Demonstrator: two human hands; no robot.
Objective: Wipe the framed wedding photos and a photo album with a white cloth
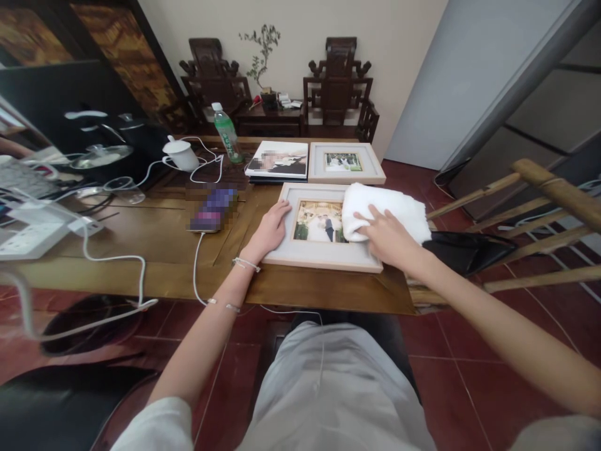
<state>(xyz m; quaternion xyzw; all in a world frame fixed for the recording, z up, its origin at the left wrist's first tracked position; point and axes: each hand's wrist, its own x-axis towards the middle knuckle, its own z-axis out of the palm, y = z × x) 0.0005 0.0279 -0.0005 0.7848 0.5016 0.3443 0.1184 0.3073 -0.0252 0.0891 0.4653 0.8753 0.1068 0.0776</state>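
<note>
A light wood picture frame with a pale mat and a wedding photo lies flat near the table's front edge. My left hand grips its left side, the fingers resting over the border. On the frame's right part lies a folded white towel, which hides the right border and some of the mat. My right hand holds this towel from the near side, fingers bent into the fabric and pressing it down on the frame.
Behind it lie a second picture frame and a stacked photo panel. To the left are a charging phone, a green bottle, a lidded white cup, a clear cup and loose cables. A wooden chair stands at the right.
</note>
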